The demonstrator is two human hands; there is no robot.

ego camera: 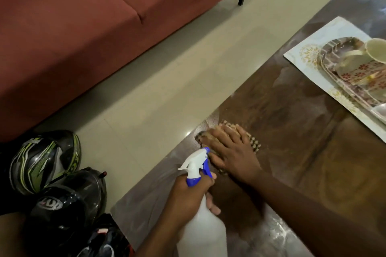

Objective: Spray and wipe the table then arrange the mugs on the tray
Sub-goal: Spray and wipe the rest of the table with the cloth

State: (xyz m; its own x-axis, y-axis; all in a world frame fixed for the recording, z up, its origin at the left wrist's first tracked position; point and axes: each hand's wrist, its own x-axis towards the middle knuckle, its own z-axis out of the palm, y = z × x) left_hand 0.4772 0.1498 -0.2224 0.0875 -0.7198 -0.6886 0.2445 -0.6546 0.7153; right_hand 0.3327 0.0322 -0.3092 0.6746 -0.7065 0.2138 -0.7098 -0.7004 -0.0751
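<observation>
My left hand [188, 196] grips the neck of a white spray bottle [203, 231] with a white and blue trigger head, held upright over the table's near left edge. My right hand [234, 150] lies flat, fingers spread, pressing a checkered cloth [255, 144] onto the dark wooden table [292, 142] near its left corner. At the far right a shiny tray [325, 64] rests on a pale placemat [302, 54]. A cream mug [376, 49] lies tilted on the tray beside a flower-patterned mug [359, 71].
A red sofa [94, 16] stands across the pale tiled floor [167, 89]. Two helmets lie at the lower left, one green and black [43, 160], one black [69, 204]. The table's surface shows wet streaks near the front edge.
</observation>
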